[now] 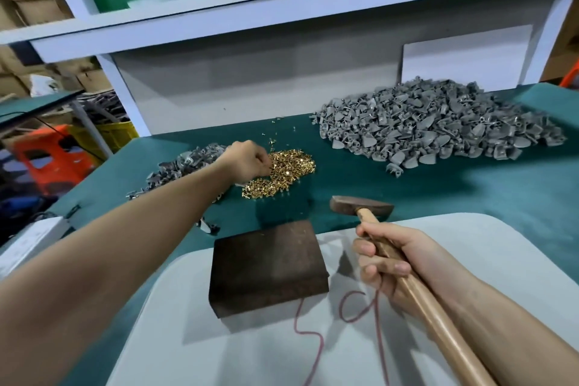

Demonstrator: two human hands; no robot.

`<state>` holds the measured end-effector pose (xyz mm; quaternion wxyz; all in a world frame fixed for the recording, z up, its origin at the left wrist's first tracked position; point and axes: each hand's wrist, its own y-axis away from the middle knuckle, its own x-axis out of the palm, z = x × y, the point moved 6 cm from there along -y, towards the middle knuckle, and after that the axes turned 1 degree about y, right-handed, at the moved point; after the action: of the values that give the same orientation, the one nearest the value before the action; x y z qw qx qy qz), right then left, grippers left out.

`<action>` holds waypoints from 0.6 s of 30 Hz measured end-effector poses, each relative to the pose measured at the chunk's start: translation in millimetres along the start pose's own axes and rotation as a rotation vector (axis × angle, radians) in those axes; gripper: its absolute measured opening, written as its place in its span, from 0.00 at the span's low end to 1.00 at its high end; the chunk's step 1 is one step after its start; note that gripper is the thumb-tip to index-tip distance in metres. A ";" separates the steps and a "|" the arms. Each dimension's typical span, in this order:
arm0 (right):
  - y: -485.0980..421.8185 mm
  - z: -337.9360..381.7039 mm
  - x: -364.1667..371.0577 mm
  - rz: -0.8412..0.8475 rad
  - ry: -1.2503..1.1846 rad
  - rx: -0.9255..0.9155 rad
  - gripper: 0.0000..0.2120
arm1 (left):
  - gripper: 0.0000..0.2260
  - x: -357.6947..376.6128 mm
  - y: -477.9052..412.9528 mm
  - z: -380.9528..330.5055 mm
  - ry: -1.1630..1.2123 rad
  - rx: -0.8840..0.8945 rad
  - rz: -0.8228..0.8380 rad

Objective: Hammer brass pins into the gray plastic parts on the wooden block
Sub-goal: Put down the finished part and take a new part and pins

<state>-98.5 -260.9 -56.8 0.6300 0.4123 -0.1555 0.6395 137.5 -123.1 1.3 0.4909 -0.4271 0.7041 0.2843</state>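
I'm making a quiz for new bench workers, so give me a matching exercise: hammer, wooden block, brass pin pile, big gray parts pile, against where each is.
Things: 1 hammer; 2 wooden block; 3 brass pin pile; 4 big gray parts pile.
Places: A far right of green table; B touched by left hand; C gripped by right hand; D on white board, far edge.
Pairs: 1-C, 2-D, 3-B, 4-A.

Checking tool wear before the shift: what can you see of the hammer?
The hammer has a dark, worn-looking metal head and a pale wooden handle. The right hand grips the handle just behind the head, fingers curled round it. The handle runs back toward the lower right. The head sits level beyond the right corner of the wooden block, over the green table cover.
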 end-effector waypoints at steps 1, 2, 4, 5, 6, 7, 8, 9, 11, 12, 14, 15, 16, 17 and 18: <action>0.0 0.6 -0.4 0.000 0.003 -0.001 0.06 | 0.08 4.5 4.1 1.3 -0.040 0.008 0.066; -0.1 0.5 -0.5 0.001 0.007 0.000 0.06 | 0.10 8.0 7.6 3.2 -0.061 0.023 0.102; 0.0 0.3 -0.7 0.009 0.015 -0.003 0.06 | 0.07 9.3 13.6 2.9 -0.053 0.046 0.072; 0.1 0.3 -1.0 0.012 0.018 -0.005 0.06 | 0.05 8.8 15.5 2.1 -0.052 0.054 0.043; 0.1 0.4 -1.5 0.014 0.021 -0.008 0.06 | 0.04 8.5 16.6 1.1 -0.058 0.061 0.016; 0.5 0.0 -1.2 0.014 0.023 -0.009 0.05 | 0.04 8.1 18.5 0.8 -0.064 0.066 -0.005; 0.7 -0.2 -1.6 0.012 0.023 -0.010 0.05 | 0.04 8.0 19.6 0.9 -0.059 0.066 -0.022; 1.3 -0.2 -1.8 0.011 0.022 -0.011 0.05 | 0.03 7.4 20.6 1.8 -0.040 0.059 -0.044; 2.3 -0.4 -2.5 0.009 0.018 -0.009 0.05 | 0.05 4.4 22.8 4.0 0.008 0.033 -0.098; 2.5 -0.6 -2.6 0.011 0.018 -0.006 0.05 | 0.05 1.5 24.0 5.8 0.038 0.021 -0.128; 2.8 -0.3 -3.4 0.015 0.020 -0.004 0.05 | 0.08 -6.3 26.6 11.1 0.111 -0.002 -0.159; 2.8 0.0 -3.7 0.014 0.022 -0.003 0.06 | 0.08 -11.5 27.7 14.5 0.136 -0.011 -0.163; 2.9 0.5 -4.3 0.007 0.028 -0.005 0.06 | 0.09 -17.7 29.1 17.1 0.145 -0.015 -0.159; 2.5 0.0 -4.0 0.011 0.035 -0.003 0.06 | 0.09 -25.3 31.6 20.9 0.134 -0.012 -0.154; 2.4 0.0 -4.0 0.016 0.037 -0.001 0.06 | 0.09 -33.1 33.6 23.9 0.105 -0.004 -0.141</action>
<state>-101.3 -264.0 -59.0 0.6278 0.3988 -0.1477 0.6519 123.6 -76.9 23.1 0.4714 -0.4909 0.6965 0.2274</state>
